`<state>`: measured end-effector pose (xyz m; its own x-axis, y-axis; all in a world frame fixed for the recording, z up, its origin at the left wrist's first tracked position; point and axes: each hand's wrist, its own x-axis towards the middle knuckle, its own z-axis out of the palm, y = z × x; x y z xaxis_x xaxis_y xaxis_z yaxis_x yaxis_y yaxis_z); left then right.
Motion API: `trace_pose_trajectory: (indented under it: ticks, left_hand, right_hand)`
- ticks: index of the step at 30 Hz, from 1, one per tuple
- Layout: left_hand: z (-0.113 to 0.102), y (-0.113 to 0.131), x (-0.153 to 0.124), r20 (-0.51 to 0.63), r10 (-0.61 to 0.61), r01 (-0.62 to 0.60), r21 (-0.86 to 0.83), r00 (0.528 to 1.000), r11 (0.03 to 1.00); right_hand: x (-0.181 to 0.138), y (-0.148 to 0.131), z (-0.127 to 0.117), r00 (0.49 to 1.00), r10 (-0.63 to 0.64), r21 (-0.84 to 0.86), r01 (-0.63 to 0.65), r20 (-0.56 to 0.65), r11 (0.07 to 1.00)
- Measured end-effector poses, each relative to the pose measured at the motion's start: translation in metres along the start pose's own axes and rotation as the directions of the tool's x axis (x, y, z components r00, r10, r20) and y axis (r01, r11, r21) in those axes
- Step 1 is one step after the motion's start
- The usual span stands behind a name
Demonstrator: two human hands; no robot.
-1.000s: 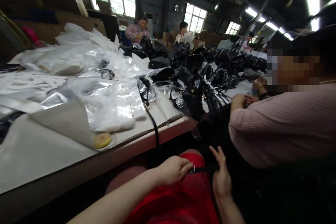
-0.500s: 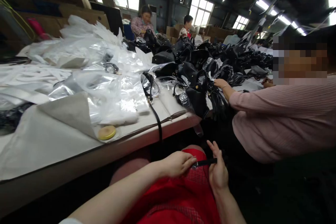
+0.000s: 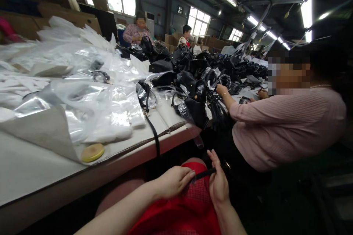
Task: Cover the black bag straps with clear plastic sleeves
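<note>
One strap [image 3: 205, 173] spans the hands [image 3: 176, 181] near partly plastic-covered black handbags [image 3: 197, 108].

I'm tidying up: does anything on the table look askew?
Two things: a black strap dangles over the table edge instead of lying on top, and a grey flap at left looks folded back.

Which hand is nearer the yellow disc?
Left. The left hand, pinching the black strap, is right of the yellow disc and lower in view; the right hand is farther right, beyond the left hand.
</note>
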<state>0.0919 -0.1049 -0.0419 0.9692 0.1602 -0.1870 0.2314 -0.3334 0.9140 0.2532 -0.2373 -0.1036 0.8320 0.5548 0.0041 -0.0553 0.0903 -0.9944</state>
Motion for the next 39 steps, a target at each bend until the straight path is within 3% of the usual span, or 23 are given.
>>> trace_pose_trajectory:
  ticks: [5, 11, 13, 16, 19, 22, 24, 27, 29, 34, 36, 39]
  left_hand:
    - [0.015, 0.018, 0.016, -0.010, 0.058, -0.058, -0.097, 0.998, 0.994]
    - [0.010, 0.037, 0.020, -0.110, 0.247, -0.253, -0.053, 0.963, 0.966]
    - [-0.001, 0.046, 0.016, -0.117, 0.270, -0.276, -0.036, 0.956, 0.961]
    - [-0.025, 0.063, 0.006, -0.123, 0.281, -0.279, 0.034, 0.952, 0.960]
    - [-0.049, 0.087, -0.003, -0.078, 0.249, -0.250, 0.002, 0.965, 0.968]
    - [-0.062, 0.118, -0.003, -0.055, 0.269, -0.274, -0.120, 0.962, 0.954]
    - [-0.066, 0.142, -0.001, -0.128, 0.333, -0.354, -0.212, 0.934, 0.911]
    - [-0.073, 0.174, -0.004, -0.260, 0.420, -0.486, -0.299, 0.870, 0.821]
    - [-0.082, 0.185, -0.012, -0.267, 0.438, -0.507, -0.310, 0.858, 0.804]
    - [-0.097, 0.173, -0.031, -0.182, 0.391, -0.431, -0.408, 0.902, 0.805]
    - [-0.096, 0.159, -0.034, -0.147, 0.371, -0.392, -0.505, 0.917, 0.769]
    - [-0.090, 0.142, -0.035, -0.123, 0.362, -0.356, -0.622, 0.924, 0.697]
  right_hand:
    - [-0.015, -0.033, 0.020, 0.975, -0.098, -0.146, 0.129, 0.202, 0.981]
    - [-0.026, -0.066, 0.026, 0.890, -0.176, -0.273, 0.309, 0.420, 0.911]
    - [-0.021, -0.079, 0.025, 0.888, -0.188, -0.175, 0.282, 0.420, 0.943]
    - [-0.004, -0.105, 0.025, 0.943, -0.202, 0.050, 0.195, 0.265, 0.979]
    - [0.011, -0.141, 0.030, 0.946, -0.289, 0.081, 0.280, 0.145, 0.957]
    - [0.016, -0.182, 0.047, 0.880, -0.417, -0.043, 0.437, 0.225, 0.898]
    - [0.015, -0.209, 0.063, 0.835, -0.443, -0.086, 0.493, 0.327, 0.866]
    - [0.016, -0.248, 0.082, 0.783, -0.466, -0.025, 0.521, 0.412, 0.853]
    - [0.019, -0.271, 0.088, 0.767, -0.483, 0.070, 0.504, 0.422, 0.861]
    - [0.019, -0.299, 0.090, 0.813, -0.437, 0.168, 0.404, 0.385, 0.899]
    - [0.015, -0.298, 0.089, 0.833, -0.430, 0.138, 0.408, 0.348, 0.903]
    - [0.011, -0.289, 0.088, 0.811, -0.439, 0.099, 0.437, 0.386, 0.894]
